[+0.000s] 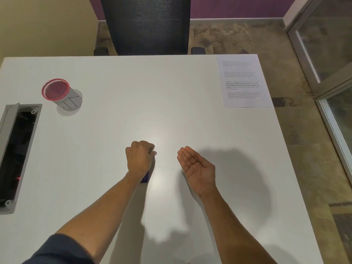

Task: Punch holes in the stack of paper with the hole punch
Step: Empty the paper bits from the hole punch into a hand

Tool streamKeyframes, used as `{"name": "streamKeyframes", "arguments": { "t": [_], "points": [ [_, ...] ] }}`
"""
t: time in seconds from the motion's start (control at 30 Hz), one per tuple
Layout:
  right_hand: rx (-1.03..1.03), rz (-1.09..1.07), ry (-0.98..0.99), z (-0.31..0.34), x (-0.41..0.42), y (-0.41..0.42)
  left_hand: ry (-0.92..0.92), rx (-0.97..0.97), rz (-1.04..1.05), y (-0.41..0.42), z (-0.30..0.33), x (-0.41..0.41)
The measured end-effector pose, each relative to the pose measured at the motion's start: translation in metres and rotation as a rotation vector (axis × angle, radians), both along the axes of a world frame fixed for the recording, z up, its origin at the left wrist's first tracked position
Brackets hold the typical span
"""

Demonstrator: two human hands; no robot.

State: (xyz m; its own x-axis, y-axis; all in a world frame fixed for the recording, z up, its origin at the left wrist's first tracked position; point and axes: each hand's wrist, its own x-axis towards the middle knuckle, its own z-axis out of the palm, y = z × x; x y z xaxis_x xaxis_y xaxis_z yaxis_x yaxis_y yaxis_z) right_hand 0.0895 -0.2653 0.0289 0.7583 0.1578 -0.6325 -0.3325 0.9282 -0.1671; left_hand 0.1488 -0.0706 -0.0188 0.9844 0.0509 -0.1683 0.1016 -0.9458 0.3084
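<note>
A stack of printed white paper (243, 80) lies at the far right corner of the white table (133, 96). My left hand (140, 159) rests palm down near the table's middle, closed over a small dark blue object, the hole punch (144, 179). Only its near end shows below my wrist. My right hand (196, 166) hovers to the right of it, palm up, fingers loosely spread, holding nothing. The paper is well away from both hands.
A mesh pen cup (61, 94) with a red rim stands at the left. A grey open cable box (17, 155) is set into the table's left edge. A black office chair (146, 25) faces the far edge. Glass panels (327, 54) are at right.
</note>
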Motion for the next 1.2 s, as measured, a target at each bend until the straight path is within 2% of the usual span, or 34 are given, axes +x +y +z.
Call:
{"name": "streamKeyframes", "arguments": {
  "t": [0.37,0.57,0.7,1.07,1.13,1.2],
  "points": [
    [-0.041,0.029,0.025,-0.003,-0.002,0.004,0.020,-0.029,-0.054,0.008,-0.006,0.005],
    [-0.060,0.047,0.032,-0.004,-0.001,0.008,-0.049,0.080,-0.248,0.009,-0.004,0.001],
    [-0.058,0.052,0.028,-0.004,0.000,0.009,-0.078,0.154,-0.302,0.004,0.003,0.000],
    [-0.012,0.045,0.007,-0.010,0.001,0.009,-0.012,0.326,-0.376,-0.002,-0.002,-0.001],
    [0.000,0.042,0.014,-0.012,0.000,0.009,0.045,0.304,-0.364,-0.005,0.000,0.000],
    [0.007,0.035,0.024,-0.013,0.000,0.008,0.094,0.188,-0.315,-0.009,0.011,0.002]
  ]
}}
